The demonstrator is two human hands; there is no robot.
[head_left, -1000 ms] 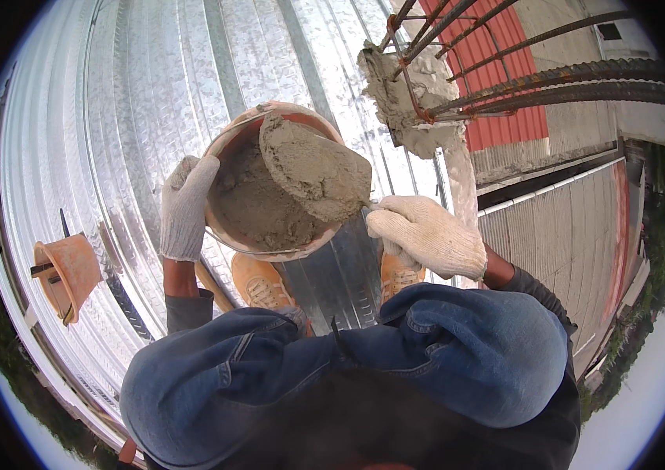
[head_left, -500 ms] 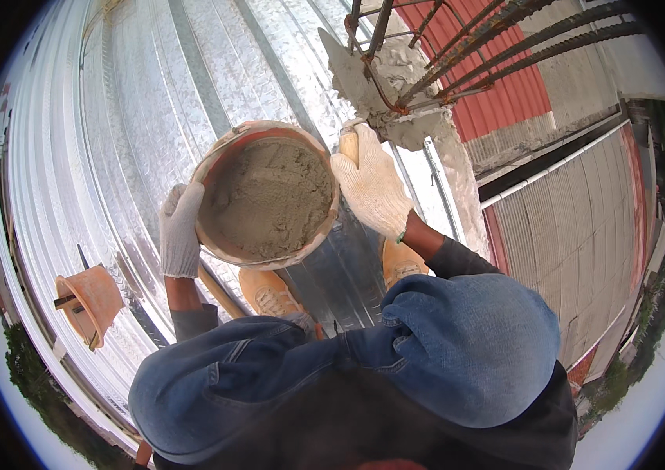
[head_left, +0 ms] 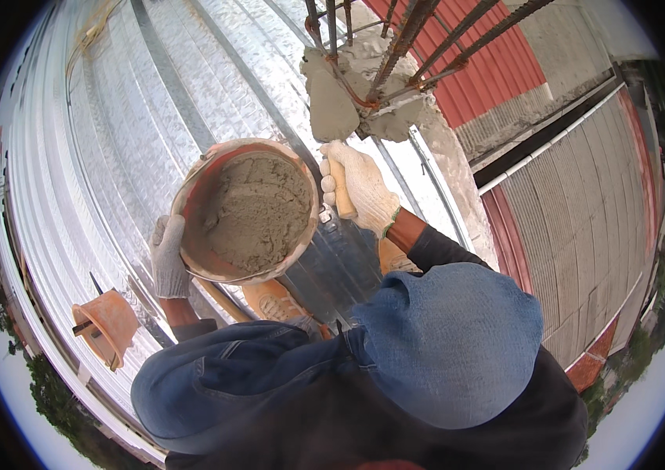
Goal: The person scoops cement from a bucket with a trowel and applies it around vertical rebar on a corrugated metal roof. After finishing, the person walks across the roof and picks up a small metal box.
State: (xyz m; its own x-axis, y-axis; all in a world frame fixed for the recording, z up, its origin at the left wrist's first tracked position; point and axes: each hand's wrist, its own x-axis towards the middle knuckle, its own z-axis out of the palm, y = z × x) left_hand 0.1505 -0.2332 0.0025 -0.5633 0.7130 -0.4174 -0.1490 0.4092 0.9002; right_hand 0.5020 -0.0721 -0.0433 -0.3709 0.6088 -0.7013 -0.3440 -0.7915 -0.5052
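A round bucket (head_left: 192, 215) of wet grey mortar (head_left: 260, 205) is in front of me, its inner wall reddish. My gloved left hand (head_left: 168, 257) grips its left side, fingers closed at the rim. In my gloved right hand (head_left: 365, 188), closed around the wooden handle, is a trowel (head_left: 334, 108). Its mortar-coated blade points away from me, just left of the foot of some rusty steel rebars (head_left: 401, 45). Lumpy wet mortar (head_left: 395, 121) lies around that foot. The right hand is close to the bucket's right rim.
Corrugated metal sheets (head_left: 144, 102) lie under my shoes (head_left: 270, 301). A tilted orange bucket (head_left: 109, 321) is at the left. On the right a concrete ledge (head_left: 454, 168) runs beside lower grey and red roofs (head_left: 575, 227), with a dark gap between.
The trowel blade has turned so its mortar-coated face shows more, and it sits left of the rebar foot. In the picture, the bucket and both hands appear slightly lower, the bucket further left.
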